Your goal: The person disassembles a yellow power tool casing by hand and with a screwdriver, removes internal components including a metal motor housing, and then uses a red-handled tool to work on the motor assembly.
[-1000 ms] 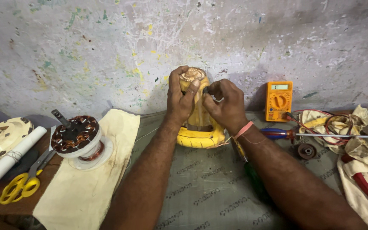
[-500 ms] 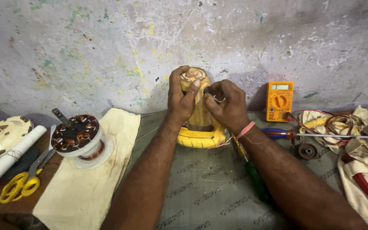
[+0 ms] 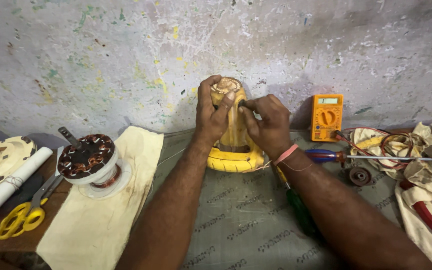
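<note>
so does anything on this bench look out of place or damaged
Nothing looks broken or spilled. Both hands, left hand and right hand, grip the upright yellow tool. Only the green screwdriver lies partly under the right forearm.

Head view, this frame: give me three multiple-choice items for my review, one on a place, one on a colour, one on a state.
1. Where is the orange multimeter?
A. Against the wall, to the right of the hands
B. On the cream cloth at the left
C. Under the scissors

2. What colour are the handles of the scissors?
A. Red
B. Yellow
C. Blue

3. How is the yellow device at the centre being handled?
A. It lies untouched
B. One hand lifts it clear of the mat
C. Both hands grip its upper part while its base rests on the grey mat

Answers: 1 A, it leans at the wall beside the right hand. 2 B, the finger loops are yellow. 3 C, the left hand and the right hand close around the top, with the base on the mat.
</note>
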